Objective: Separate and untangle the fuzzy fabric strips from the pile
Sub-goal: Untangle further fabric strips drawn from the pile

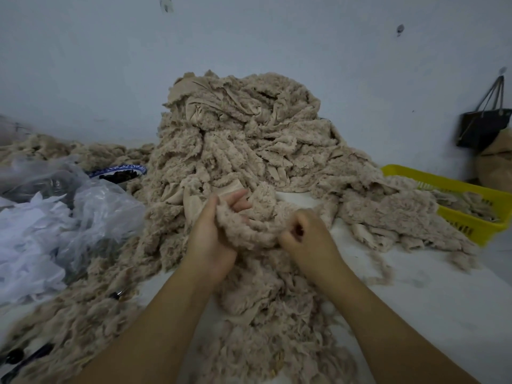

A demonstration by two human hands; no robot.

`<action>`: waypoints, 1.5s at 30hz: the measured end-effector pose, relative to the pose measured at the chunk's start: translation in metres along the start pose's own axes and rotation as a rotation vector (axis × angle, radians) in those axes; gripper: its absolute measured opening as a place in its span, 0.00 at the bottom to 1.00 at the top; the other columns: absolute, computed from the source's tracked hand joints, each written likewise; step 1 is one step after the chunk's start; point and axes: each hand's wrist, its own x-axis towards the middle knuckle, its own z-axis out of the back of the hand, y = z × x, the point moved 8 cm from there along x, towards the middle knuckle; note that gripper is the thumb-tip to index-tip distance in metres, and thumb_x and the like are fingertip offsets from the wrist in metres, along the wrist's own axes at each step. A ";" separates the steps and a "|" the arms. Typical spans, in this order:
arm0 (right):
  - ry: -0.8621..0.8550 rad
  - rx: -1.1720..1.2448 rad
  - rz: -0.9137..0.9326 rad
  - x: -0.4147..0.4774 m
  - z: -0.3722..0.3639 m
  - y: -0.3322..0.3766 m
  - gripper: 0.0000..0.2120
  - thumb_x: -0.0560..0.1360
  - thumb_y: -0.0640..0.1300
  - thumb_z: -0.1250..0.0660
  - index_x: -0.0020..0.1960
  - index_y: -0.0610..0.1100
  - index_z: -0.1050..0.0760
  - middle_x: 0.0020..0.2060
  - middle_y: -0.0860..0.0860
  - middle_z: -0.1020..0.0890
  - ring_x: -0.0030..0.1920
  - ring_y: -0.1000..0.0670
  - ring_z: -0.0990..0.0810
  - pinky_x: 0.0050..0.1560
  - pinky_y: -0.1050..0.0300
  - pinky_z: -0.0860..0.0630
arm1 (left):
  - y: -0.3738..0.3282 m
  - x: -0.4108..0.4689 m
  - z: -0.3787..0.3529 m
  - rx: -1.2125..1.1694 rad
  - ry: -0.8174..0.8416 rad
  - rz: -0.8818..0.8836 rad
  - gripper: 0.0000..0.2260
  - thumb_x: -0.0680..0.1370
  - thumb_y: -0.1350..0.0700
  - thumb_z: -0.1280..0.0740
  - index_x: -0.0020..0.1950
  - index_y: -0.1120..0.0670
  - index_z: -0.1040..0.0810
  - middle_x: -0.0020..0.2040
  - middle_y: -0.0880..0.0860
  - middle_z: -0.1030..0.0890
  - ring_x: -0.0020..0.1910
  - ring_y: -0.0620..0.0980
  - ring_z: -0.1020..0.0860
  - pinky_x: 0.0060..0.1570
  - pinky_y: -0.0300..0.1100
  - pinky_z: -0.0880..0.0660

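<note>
A tall pile of beige fuzzy fabric strips [243, 139] rises against the wall at the centre of the white table [432, 309]. One fuzzy strip [257, 225] runs between my two hands just in front of the pile. My left hand [213, 239] cups it from the left, fingers curled round the fabric. My right hand [307, 239] is closed in a fist on the strip's other end. Below my hands, more loose strips [266, 328] lie in a heap between my forearms.
A yellow plastic basket [471, 195] holding strips sits at the right. Clear plastic bags [91, 206] with white scraps lie at the left, next to a blue-rimmed bowl [119, 173] of dark pieces. A black bag [482, 128] hangs on the wall at far right. Scissors [25, 358] lie at bottom left.
</note>
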 end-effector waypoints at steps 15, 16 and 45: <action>-0.444 0.254 -0.464 -0.002 0.059 -0.070 0.15 0.84 0.49 0.45 0.45 0.39 0.32 0.35 0.42 0.28 0.34 0.46 0.31 0.33 0.54 0.36 | -0.030 0.009 0.045 -0.258 -0.195 -0.102 0.22 0.85 0.43 0.47 0.51 0.56 0.19 0.32 0.49 0.29 0.27 0.44 0.34 0.32 0.35 0.36; -0.350 0.194 -0.467 -0.001 0.052 -0.068 0.19 0.83 0.51 0.45 0.42 0.39 0.31 0.33 0.43 0.27 0.32 0.47 0.31 0.32 0.55 0.37 | -0.029 0.009 0.043 -0.268 -0.170 -0.091 0.22 0.85 0.43 0.47 0.51 0.55 0.19 0.32 0.49 0.29 0.27 0.44 0.34 0.32 0.34 0.35; -0.270 0.341 -0.234 -0.003 0.036 -0.017 0.13 0.80 0.50 0.34 0.49 0.70 0.32 0.50 0.64 0.21 0.50 0.62 0.22 0.44 0.63 0.25 | 0.016 -0.007 -0.003 0.788 0.073 0.000 0.32 0.67 0.37 0.26 0.69 0.44 0.26 0.62 0.42 0.19 0.61 0.41 0.21 0.61 0.42 0.23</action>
